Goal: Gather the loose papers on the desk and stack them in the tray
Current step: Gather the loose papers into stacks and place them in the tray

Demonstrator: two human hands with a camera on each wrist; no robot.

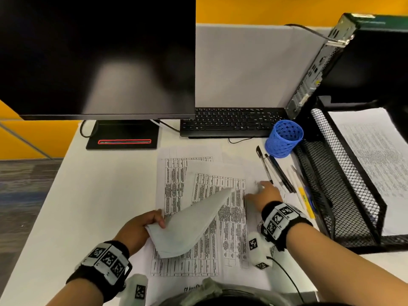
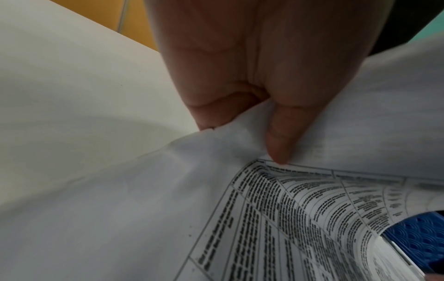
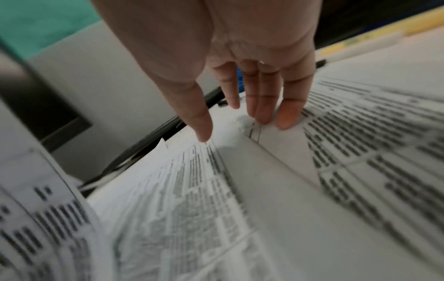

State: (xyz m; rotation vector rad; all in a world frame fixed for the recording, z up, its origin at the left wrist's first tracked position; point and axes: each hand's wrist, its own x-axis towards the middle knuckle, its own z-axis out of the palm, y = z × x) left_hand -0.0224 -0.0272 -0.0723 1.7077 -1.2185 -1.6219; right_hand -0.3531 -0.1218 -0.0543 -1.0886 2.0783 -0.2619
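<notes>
Several printed sheets (image 1: 207,195) with tables lie overlapped on the white desk (image 1: 88,195). My left hand (image 1: 143,224) pinches the near left corner of one sheet (image 1: 189,221), lifted and curled over so its blank back shows; thumb and finger grip it in the left wrist view (image 2: 252,121). My right hand (image 1: 263,193) lies flat with straight fingers on the papers' right side; its fingertips (image 3: 286,121) press the sheets (image 3: 240,190). The black mesh tray (image 1: 344,173) at the right holds a stack of printed paper (image 1: 375,155).
A blue mesh pen cup (image 1: 284,138) and several pens (image 1: 278,171) lie between the papers and the tray. Behind stand a black keyboard (image 1: 231,121), a monitor (image 1: 97,56) with its base (image 1: 122,135), and a computer case (image 1: 320,62).
</notes>
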